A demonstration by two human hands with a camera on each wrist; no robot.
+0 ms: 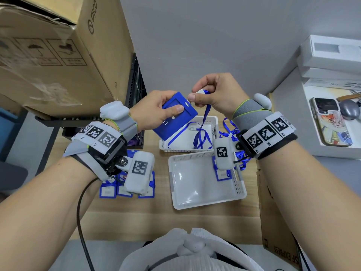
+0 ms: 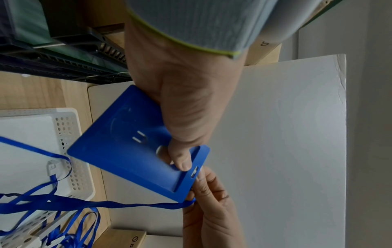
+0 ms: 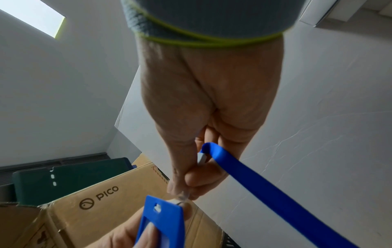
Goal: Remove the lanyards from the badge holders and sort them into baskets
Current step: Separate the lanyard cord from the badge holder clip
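My left hand (image 1: 156, 110) grips a blue badge holder (image 1: 175, 118) in the air above the baskets, thumb pressed on its back (image 2: 135, 151). My right hand (image 1: 213, 94) pinches the clear clip of a blue lanyard (image 1: 203, 118) at the holder's slotted top edge (image 3: 158, 207). The ribbon (image 3: 275, 193) hangs from that hand down into the far white basket (image 1: 213, 122), where a loop of lanyard lies. The near white basket (image 1: 195, 202) holds one badge holder (image 1: 222, 175) by its right wall.
Several blue badge holders (image 1: 127, 188) lie on the wooden table to the left, under my left wrist. More lanyards (image 1: 232, 133) are piled right of the baskets. A large cardboard box (image 1: 58, 55) on a black crate stands at the left; a phone (image 1: 330, 122) on white boxes at the right.
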